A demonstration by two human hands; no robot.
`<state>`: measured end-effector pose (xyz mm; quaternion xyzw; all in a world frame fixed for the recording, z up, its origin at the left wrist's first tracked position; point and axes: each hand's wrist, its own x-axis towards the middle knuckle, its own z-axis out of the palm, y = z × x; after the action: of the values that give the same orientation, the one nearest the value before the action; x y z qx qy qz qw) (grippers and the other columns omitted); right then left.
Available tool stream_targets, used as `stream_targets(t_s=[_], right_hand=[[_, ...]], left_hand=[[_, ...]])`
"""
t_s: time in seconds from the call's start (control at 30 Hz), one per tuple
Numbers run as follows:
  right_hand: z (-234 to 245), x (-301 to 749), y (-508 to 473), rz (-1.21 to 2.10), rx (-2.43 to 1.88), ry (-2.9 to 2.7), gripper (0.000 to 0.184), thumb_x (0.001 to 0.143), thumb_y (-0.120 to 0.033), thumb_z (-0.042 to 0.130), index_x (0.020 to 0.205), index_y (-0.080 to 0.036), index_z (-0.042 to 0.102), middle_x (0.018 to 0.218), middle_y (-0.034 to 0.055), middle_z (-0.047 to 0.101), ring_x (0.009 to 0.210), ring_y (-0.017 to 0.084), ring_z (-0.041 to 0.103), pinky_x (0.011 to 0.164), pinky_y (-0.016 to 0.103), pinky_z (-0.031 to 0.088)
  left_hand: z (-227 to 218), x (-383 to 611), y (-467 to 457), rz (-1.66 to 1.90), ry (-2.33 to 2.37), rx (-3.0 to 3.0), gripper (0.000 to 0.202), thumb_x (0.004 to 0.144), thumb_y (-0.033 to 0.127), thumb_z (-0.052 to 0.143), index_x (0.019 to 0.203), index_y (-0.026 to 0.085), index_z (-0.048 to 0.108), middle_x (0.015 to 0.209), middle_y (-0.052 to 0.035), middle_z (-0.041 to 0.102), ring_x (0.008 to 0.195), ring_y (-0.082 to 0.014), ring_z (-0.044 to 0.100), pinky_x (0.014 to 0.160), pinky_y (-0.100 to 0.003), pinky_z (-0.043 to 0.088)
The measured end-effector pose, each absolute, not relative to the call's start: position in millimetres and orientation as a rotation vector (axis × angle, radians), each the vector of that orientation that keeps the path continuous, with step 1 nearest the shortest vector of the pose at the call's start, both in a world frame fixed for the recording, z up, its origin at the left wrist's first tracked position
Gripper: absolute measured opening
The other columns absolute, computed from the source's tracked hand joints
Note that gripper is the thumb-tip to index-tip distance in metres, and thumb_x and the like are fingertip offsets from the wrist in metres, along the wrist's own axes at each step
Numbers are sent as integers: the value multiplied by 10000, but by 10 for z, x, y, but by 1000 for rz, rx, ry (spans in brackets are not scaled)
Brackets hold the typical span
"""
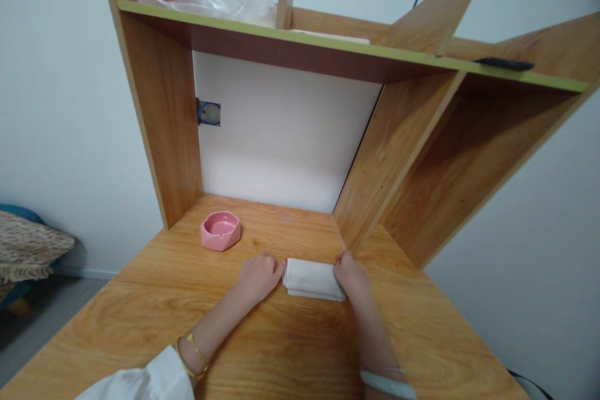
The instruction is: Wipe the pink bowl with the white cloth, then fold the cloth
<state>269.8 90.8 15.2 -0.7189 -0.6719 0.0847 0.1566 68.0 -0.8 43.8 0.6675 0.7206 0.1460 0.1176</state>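
Observation:
A white folded cloth (313, 279) lies flat on the wooden desk, its layers stacked into a narrow rectangle. At its left end is my left hand (257, 276), fingers curled and the thumb tip pressed to the upper left corner. My right hand (351, 273) closes on the opposite end, pinching near the upper right corner. The fingertips under the cloth's edges are partly hidden. Beyond my left hand stands a pink faceted ashtray (220, 232), apart from both hands.
The wooden desk (154, 312) carries a shelf unit with upright panels and a green-edged shelf (281, 34). A clear plastic bag (225, 3) and a black object (505, 64) sit on that shelf. A wall box (209, 113) shows behind. A patterned cover (30, 244) is at far left.

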Motion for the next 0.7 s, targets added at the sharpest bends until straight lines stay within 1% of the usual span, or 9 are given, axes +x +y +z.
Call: stream_targets(t_s=[0.13,0.23,0.37,0.47,0.53,0.6,0.7], right_hand=[[59,2572,903,307,-1880,-1941,245,800,-139,361,901,-191,578,750,87,656,780,195,615,633,275,414],[5,2452,898,374,-1756,-1943,257,782,-112,372,929,-185,571,767,71,656,791,180,610,652,260,414],[-33,2317,883,470,-1617,-1959,288,775,-111,375,988,-172,558,835,65,656,800,165,606,664,248,420],[-49,2261,872,524,-1548,-1958,293,777,-134,377,1006,-170,557,872,64,651,806,162,603,680,249,421],[-57,2245,870,547,-1522,-1942,303,780,-151,369,1022,-165,550,853,61,647,780,165,601,679,259,421],[-64,2238,871,563,-1512,-1922,313,783,-167,358,1036,-163,542,790,46,638,718,162,595,655,262,419],[-71,2219,867,624,-1450,-1883,309,784,-211,357,1030,-171,539,642,-2,584,572,147,548,566,250,395]], left_hand=[[396,716,0,382,2134,1858,543,859,478,240,850,102,633,900,-196,649,872,-287,613,707,-346,423],[393,689,-21,377,2130,1810,503,831,486,309,917,94,613,951,-201,641,911,-288,603,725,-337,424],[388,600,-38,461,2001,1753,375,798,408,392,913,116,596,977,-163,643,889,-249,608,682,-288,427],[390,502,-61,525,2008,1737,332,782,378,396,850,122,596,907,-139,655,824,-235,612,643,-280,417],[407,394,-101,555,2055,1710,309,755,379,420,799,129,594,837,-120,659,774,-232,610,615,-276,408],[433,228,-160,612,2082,1653,263,720,369,453,744,144,587,756,-92,654,718,-222,605,582,-265,399],[470,-132,-264,803,2099,1506,186,653,348,519,665,170,570,675,-64,635,652,-221,594,548,-262,391]])
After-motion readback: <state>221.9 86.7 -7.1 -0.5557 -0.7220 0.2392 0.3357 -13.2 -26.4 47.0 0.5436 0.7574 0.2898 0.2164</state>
